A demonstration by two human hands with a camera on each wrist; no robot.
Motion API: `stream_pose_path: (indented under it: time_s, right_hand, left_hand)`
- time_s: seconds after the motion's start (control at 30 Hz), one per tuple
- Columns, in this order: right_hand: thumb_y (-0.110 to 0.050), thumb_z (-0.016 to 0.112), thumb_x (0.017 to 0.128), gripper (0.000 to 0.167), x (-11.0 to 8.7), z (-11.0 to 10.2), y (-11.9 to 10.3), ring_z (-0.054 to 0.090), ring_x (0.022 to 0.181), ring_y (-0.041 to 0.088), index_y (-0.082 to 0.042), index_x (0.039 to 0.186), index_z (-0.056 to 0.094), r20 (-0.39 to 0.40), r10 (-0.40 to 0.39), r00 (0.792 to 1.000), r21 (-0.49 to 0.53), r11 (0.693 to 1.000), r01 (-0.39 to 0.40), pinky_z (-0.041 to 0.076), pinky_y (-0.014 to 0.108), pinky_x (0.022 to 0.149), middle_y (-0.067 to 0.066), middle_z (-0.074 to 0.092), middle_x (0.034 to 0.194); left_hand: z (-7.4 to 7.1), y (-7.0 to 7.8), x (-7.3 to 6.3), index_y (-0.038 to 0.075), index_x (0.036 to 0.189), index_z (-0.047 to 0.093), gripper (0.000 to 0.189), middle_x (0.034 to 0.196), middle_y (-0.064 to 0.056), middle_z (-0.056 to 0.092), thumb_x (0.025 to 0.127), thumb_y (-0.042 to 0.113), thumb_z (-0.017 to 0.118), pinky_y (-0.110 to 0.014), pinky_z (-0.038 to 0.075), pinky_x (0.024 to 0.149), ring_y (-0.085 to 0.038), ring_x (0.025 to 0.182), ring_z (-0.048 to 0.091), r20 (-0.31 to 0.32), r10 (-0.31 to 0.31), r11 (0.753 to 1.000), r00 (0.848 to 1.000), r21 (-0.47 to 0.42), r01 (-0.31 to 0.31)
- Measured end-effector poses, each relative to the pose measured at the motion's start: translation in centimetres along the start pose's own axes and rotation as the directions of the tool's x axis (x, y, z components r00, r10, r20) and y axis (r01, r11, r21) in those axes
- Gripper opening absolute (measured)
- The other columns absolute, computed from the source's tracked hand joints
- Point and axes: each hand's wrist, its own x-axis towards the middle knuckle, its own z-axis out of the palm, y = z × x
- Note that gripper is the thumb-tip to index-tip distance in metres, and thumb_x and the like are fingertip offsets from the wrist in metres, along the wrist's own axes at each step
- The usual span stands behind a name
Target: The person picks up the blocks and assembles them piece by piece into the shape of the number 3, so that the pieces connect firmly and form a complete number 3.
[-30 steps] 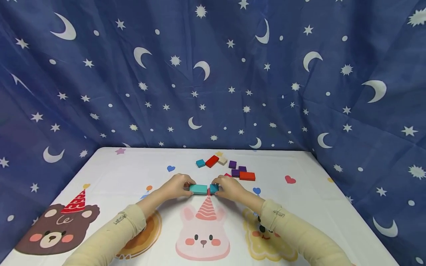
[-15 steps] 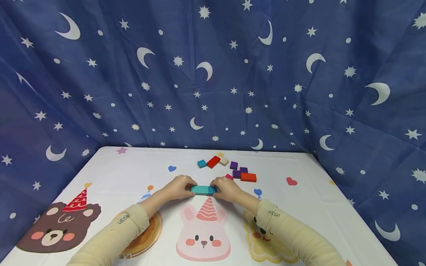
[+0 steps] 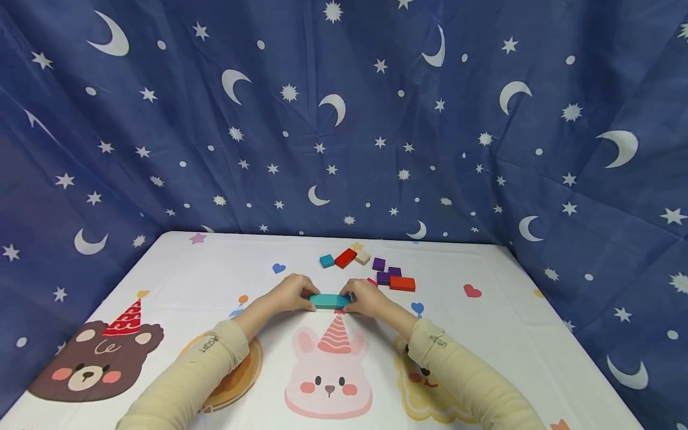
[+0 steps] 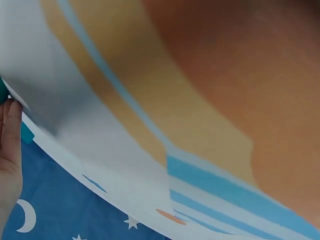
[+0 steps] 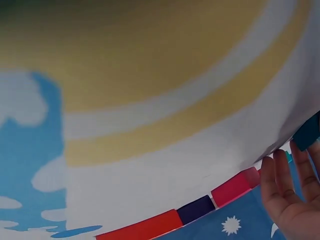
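In the head view, a long turquoise block (image 3: pixel 323 301) and a shorter teal-blue block (image 3: pixel 343 301) lie end to end in front of the rabbit print. The left hand (image 3: pixel 290 292) pinches the turquoise block at its left end. From the other side, the right hand (image 3: pixel 368 297) holds the teal-blue block, covering part of it. The left wrist view catches only the edge of the left hand (image 4: pixel 10 150), beside a sliver of teal block (image 4: pixel 3 91). In the right wrist view, fingers of the right hand (image 5: pixel 292 197) touch the dark teal block (image 5: pixel 307 133).
Behind the hands lie loose blocks: a blue one (image 3: pixel 326 261), a red one (image 3: pixel 346 258), a cream one (image 3: pixel 362 257), purple ones (image 3: pixel 378 264), an orange-red one (image 3: pixel 402 283) and a pink one (image 3: pixel 372 281). A starry blue curtain (image 3: pixel 344 149) hangs behind the printed white tablecloth (image 3: pixel 236 257).
A second ago a gap separated the turquoise and teal-blue blocks; the hands have brought them together end to end. Over the last half second the hands have stayed nearly still.
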Motion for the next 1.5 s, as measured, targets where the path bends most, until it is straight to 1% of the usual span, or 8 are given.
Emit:
stream_pose_path:
  time_s: [0.27,0.37,0.63,0.87,1.0,1.17,1.4,1.5]
  right_hand:
    - [-0.01,0.076,0.077,0.03,0.4,0.2,-0.3,0.058,0.084,0.018,0.001,0.104,0.069,0.032,-0.003,0.999,-0.042,0.999,0.004,0.053,0.033,0.084,0.011,0.067,0.099]
    - [-0.009,0.077,0.077,0.03,0.6,0.0,-0.4,0.058,0.083,0.018,0.001,0.104,0.069,0.056,0.01,0.998,-0.053,0.999,-0.007,0.053,0.034,0.085,0.011,0.067,0.099]
    - [-0.012,0.079,0.075,0.033,1.1,-0.6,-0.6,0.056,0.081,0.019,0.001,0.103,0.069,0.099,0.036,0.994,-0.066,0.997,-0.029,0.053,0.034,0.086,0.011,0.068,0.097]
    - [-0.016,0.08,0.073,0.033,1.7,-0.9,-0.6,0.052,0.078,0.016,-0.002,0.099,0.066,0.18,0.086,0.98,-0.074,0.995,-0.074,0.052,0.031,0.083,0.008,0.066,0.092]
    - [-0.022,0.081,0.073,0.037,2.2,-1.1,-0.5,0.052,0.08,0.015,-0.003,0.101,0.066,0.222,0.096,0.97,-0.053,0.995,-0.086,0.051,0.031,0.085,0.007,0.067,0.094]
    - [-0.024,0.081,0.073,0.043,2.1,-1.1,-0.7,0.054,0.086,0.015,-0.002,0.107,0.066,0.249,0.056,0.967,-0.012,0.998,-0.055,0.049,0.033,0.09,0.008,0.068,0.101]
    - [-0.021,0.073,0.081,0.05,1.0,-2.2,0.2,0.057,0.103,0.026,-0.001,0.124,0.058,0.279,0.027,0.96,0.122,0.991,-0.063,0.047,0.04,0.096,0.015,0.063,0.114]
    - [-0.018,0.07,0.083,0.048,0.6,-2.5,0.6,0.057,0.103,0.028,-0.001,0.126,0.056,0.261,0.024,0.965,0.154,0.986,-0.066,0.047,0.041,0.095,0.016,0.062,0.115]
  left_hand:
    - [-0.2,0.0,-0.1,0.001,0.097,0.074,0.029,0.092,-0.008,0.072,0.07,0.012,0.081,-0.024,0.05,0.073,-0.009,0.079,0.059,-0.017,-0.008,1.0,1.0,0.023,0.009]
    - [-0.1,0.0,0.1,0.002,0.096,0.074,0.029,0.091,-0.006,0.072,0.071,0.012,0.081,-0.023,0.049,0.071,-0.008,0.076,0.056,0.001,-0.006,0.999,1.0,0.033,0.006]
    - [-0.6,0.9,0.9,0.002,0.094,0.074,0.027,0.079,-0.004,0.071,0.069,0.01,0.082,-0.02,0.044,0.065,-0.008,0.069,0.053,0.036,-0.051,0.998,0.998,0.043,0.049]
    - [-0.6,1.4,1.0,0.002,0.091,0.074,0.026,0.075,-0.003,0.068,0.067,0.01,0.083,-0.019,0.044,0.064,-0.01,0.069,0.053,0.061,-0.056,0.997,0.997,0.051,0.052]
    - [-0.5,1.3,0.7,0.001,0.091,0.074,0.028,0.079,-0.004,0.07,0.067,0.01,0.083,-0.021,0.046,0.067,-0.01,0.07,0.054,0.046,-0.065,0.997,0.997,0.052,0.062]
    - [-0.6,0.6,0.1,0.001,0.092,0.074,0.028,0.083,-0.005,0.072,0.067,0.011,0.084,-0.024,0.047,0.07,-0.009,0.072,0.053,0.029,-0.089,0.995,0.996,0.053,0.087]
    - [-0.4,0.6,0.4,0.0,0.092,0.074,0.029,0.08,-0.004,0.071,0.068,0.011,0.083,-0.021,0.046,0.066,-0.008,0.069,0.053,0.033,-0.054,0.998,0.998,0.043,0.053]
    - [-0.3,1.0,0.6,0.0,0.093,0.074,0.029,0.079,-0.004,0.07,0.068,0.011,0.083,-0.02,0.046,0.066,-0.007,0.069,0.053,0.037,-0.062,0.998,0.997,0.036,0.06]
